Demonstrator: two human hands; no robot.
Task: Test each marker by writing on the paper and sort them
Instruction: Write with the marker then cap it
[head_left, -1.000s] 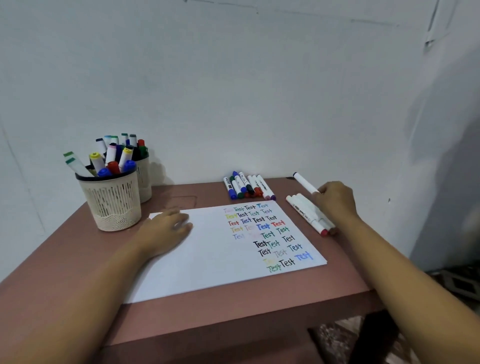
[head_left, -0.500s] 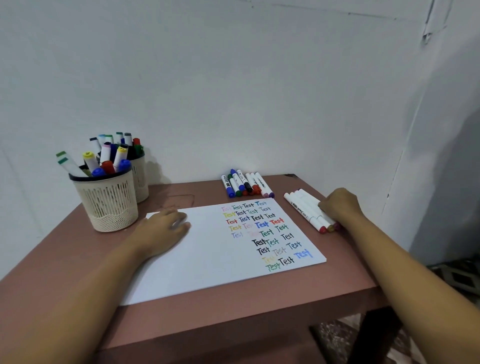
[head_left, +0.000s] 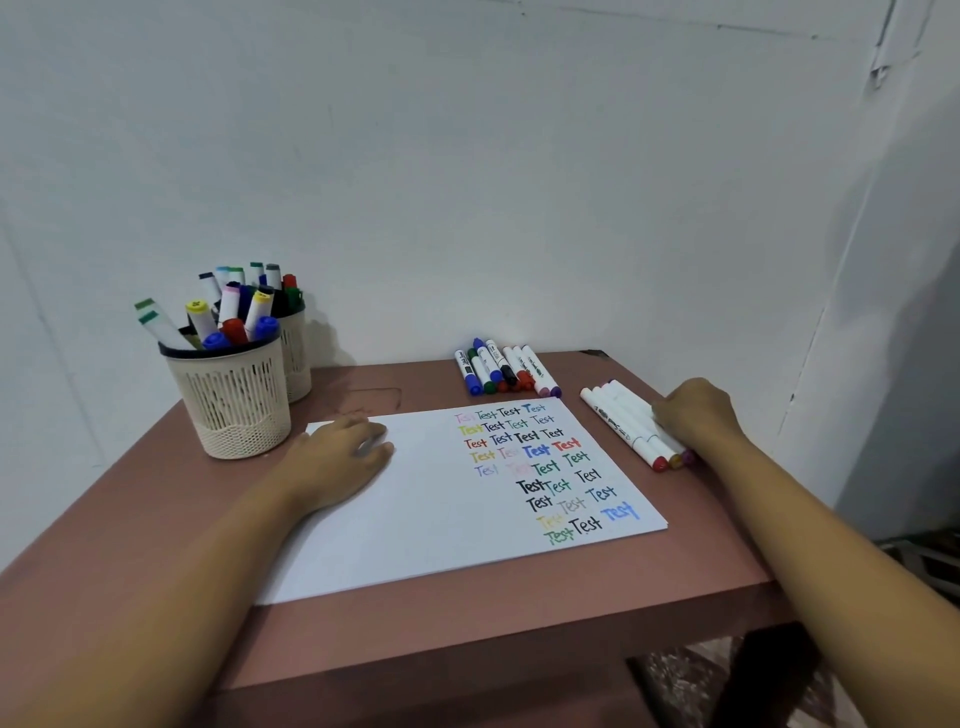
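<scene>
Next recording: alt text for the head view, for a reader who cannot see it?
A person's left hand lies flat on a white paper bearing coloured "Test" words, while the right hand touches a row of white markers beside it. Two mesh baskets of markers stand at left; capped markers lie behind the paper.

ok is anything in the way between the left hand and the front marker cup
Nothing visible does. The left hand lies flat on the paper, and only bare table separates it from the front marker cup beside it. The right hand rests on the white markers across the sheet.
</scene>
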